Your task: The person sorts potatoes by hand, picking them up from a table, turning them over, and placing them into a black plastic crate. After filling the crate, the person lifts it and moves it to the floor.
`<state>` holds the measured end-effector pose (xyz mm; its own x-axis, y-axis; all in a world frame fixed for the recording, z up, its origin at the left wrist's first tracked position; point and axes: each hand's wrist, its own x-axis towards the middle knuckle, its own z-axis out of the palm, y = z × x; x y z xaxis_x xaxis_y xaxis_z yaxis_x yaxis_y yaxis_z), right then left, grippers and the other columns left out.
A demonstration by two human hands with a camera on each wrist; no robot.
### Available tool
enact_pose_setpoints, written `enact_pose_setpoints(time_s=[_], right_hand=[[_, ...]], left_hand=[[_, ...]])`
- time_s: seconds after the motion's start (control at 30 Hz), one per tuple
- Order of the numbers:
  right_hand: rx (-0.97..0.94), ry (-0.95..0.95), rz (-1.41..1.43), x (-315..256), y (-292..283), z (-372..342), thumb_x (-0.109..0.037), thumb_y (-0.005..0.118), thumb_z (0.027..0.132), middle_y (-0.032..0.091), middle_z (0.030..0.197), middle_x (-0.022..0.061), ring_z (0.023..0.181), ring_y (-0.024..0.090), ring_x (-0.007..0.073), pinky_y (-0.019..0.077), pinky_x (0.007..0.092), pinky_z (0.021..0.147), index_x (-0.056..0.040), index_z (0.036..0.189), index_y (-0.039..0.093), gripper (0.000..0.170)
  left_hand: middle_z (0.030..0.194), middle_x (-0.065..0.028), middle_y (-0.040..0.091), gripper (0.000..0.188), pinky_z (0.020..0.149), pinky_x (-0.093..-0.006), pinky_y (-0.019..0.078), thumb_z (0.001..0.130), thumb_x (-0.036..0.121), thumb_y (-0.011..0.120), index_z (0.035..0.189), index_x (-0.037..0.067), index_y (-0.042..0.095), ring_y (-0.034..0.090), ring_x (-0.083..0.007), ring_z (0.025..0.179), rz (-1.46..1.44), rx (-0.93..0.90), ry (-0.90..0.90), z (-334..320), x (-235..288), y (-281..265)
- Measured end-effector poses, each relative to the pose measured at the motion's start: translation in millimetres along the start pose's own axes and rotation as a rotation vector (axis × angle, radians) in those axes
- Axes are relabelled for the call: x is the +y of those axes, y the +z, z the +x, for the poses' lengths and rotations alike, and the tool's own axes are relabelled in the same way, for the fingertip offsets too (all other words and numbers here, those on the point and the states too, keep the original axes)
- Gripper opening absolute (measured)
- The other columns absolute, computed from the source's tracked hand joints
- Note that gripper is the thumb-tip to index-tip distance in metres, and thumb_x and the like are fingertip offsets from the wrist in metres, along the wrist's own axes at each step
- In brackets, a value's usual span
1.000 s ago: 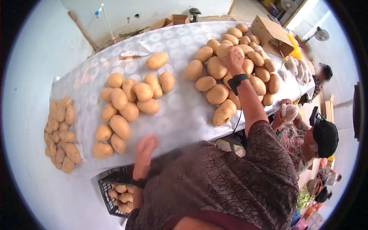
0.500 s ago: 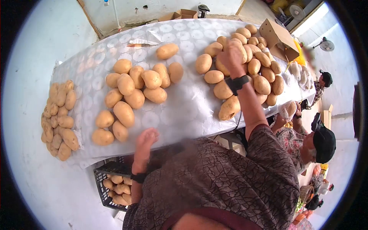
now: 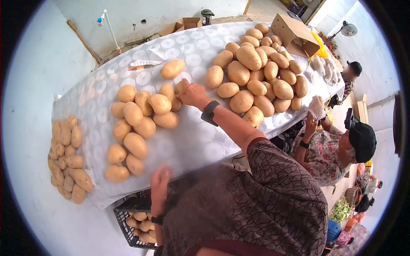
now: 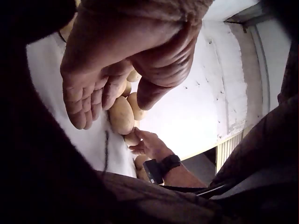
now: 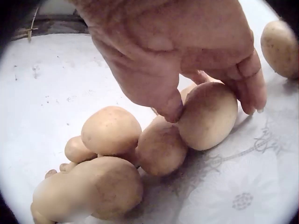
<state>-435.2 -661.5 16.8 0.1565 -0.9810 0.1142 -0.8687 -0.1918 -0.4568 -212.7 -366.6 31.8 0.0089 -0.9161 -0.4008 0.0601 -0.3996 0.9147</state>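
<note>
My right hand (image 3: 194,94) grips a potato (image 5: 210,116) at the right end of the middle group, thumb on one side and fingers on the other. In the right wrist view this potato sits against a neighbouring potato (image 5: 162,147). Several more potatoes (image 3: 136,145) of that group lie to the left, and a single potato (image 3: 172,68) lies just behind. My left hand (image 3: 161,176) hovers by the table's front edge, holding nothing; in the left wrist view its fingers (image 4: 96,95) are extended and loose.
A large potato pile (image 3: 256,87) covers the table's right side, smaller potatoes (image 3: 67,158) its left end. Beyond the pile stand a cardboard box (image 3: 294,34) and net-wrapped items (image 3: 326,70). A black crate (image 3: 126,228) of potatoes stands below. Another person (image 3: 329,149) works at right.
My right hand has moved left from the large pile to the middle group and taken hold of its end potato. My left hand stays near the front edge. The head view has shifted.
</note>
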Motion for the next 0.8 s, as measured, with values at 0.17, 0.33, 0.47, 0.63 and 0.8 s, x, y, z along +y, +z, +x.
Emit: enact_pose_setpoints(time_s=[0.17, 0.33, 0.47, 0.63, 0.8], right_hand=[[-0.077, 0.100, 0.043, 6.8, 5.4, 9.0, -0.043, 0.073, 0.073, 0.067, 0.093, 0.0208, 0.091, 0.065, 0.0372, 0.0516, 0.0441, 0.074, -0.0046, 0.117, 0.050, 0.063], [-0.153, 0.210, 0.376, 35.3, 4.1, 5.7, -0.040, 0.069, 0.079, 0.065, 0.106, 0.0201, 0.096, 0.065, 0.0297, 0.0525, 0.0406, 0.078, -0.0013, 0.127, 0.049, 0.065], [-0.414, 0.458, 1.462, 47.5, -31.8, -22.9, -0.035, 0.062, 0.088, 0.062, 0.115, 0.0179, 0.093, 0.064, 0.0291, 0.0534, 0.0408, 0.077, -0.0002, 0.129, 0.048, 0.056], [-0.614, 0.455, 2.136, 49.4, -61.7, -67.9, -0.038, 0.047, 0.097, 0.057, 0.114, 0.0303, 0.091, 0.063, 0.0335, 0.0567, 0.0351, 0.064, 0.0011, 0.133, 0.043, 0.053], [-0.664, 0.415, 2.173, 45.6, -77.5, -110.4, -0.040, 0.043, 0.098, 0.056, 0.113, 0.0361, 0.080, 0.067, 0.0392, 0.0583, 0.0372, 0.058, 0.0032, 0.133, 0.041, 0.056]], left_hand=[[0.115, -0.0139, 0.059, 0.036, 0.090, -0.0340, 0.0499, 0.098, 0.015, 0.051, 0.127, -0.007, 0.048, 0.060, -0.0211, 0.103, -0.010, -0.018, 0.009, -2.7, -6.5, -3.3], [0.116, -0.0136, 0.059, 0.035, 0.090, -0.0341, 0.0500, 0.098, 0.015, 0.051, 0.126, -0.006, 0.049, 0.060, -0.0212, 0.104, 0.004, -0.015, -0.038, 0.6, 7.7, 6.9], [0.117, -0.0144, 0.058, 0.033, 0.090, -0.0343, 0.0501, 0.098, 0.015, 0.050, 0.125, -0.004, 0.050, 0.059, -0.0219, 0.106, -0.044, -0.098, -0.008, 14.9, 12.6, 11.2], [0.120, -0.0165, 0.057, 0.036, 0.092, -0.0370, 0.0497, 0.099, 0.017, 0.049, 0.128, -0.003, 0.047, 0.059, -0.0260, 0.110, -0.260, -0.245, -0.025, 42.2, 43.5, 36.8], [0.133, -0.0189, 0.047, 0.053, 0.094, -0.0404, 0.0481, 0.098, 0.018, 0.050, 0.144, 0.000, 0.029, 0.057, -0.0297, 0.114, -0.309, -0.471, 0.064, 71.0, 82.3, 78.8]])
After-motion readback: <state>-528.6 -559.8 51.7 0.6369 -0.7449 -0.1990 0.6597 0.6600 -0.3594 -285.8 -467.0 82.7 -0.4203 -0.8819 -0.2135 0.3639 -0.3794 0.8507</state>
